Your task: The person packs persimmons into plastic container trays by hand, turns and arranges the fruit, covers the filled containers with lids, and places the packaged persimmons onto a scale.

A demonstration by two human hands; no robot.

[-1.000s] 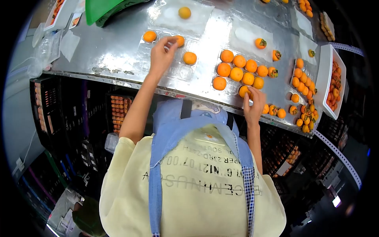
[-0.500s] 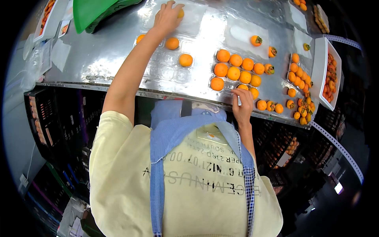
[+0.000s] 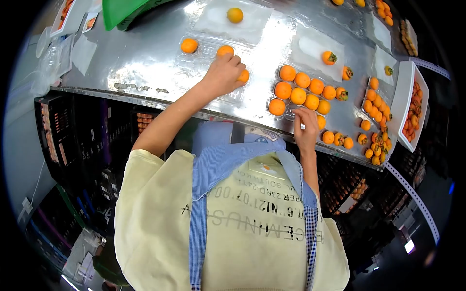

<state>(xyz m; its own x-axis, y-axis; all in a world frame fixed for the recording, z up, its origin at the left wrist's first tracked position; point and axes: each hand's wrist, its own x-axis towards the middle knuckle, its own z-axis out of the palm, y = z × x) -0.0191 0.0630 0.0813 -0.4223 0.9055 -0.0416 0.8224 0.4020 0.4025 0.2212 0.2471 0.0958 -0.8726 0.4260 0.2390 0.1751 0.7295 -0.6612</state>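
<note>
My left hand (image 3: pixel 224 75) is closed around an orange persimmon (image 3: pixel 244 76) at the clear plastic tray (image 3: pixel 206 47) in the middle of the metal table. Two more persimmons in this tray are one by my fingertips (image 3: pixel 225 51) and one farther left (image 3: pixel 189 46). My right hand (image 3: pixel 306 128) is at the near edge of a second tray, fuller with persimmons (image 3: pixel 298 95). Its fingers are curled over the tray's corner and cover a fruit there; what they grip is hidden. A single persimmon (image 3: pixel 235 15) rests on a pale sheet beyond the first tray.
Loose persimmons (image 3: pixel 338 139) lie along the table's near edge. At the right stands a white box (image 3: pixel 404 92) of fruit, with another packed tray (image 3: pixel 374 98) beside it. A green container (image 3: pixel 121 10) is at the back left. Black crates (image 3: pixel 73 140) stand under the table.
My left hand has drawn back from the far persimmon, leaving it on the sheet, and now grasps one in the near tray. My right hand stays by its tray. The whole view has shifted slightly.
</note>
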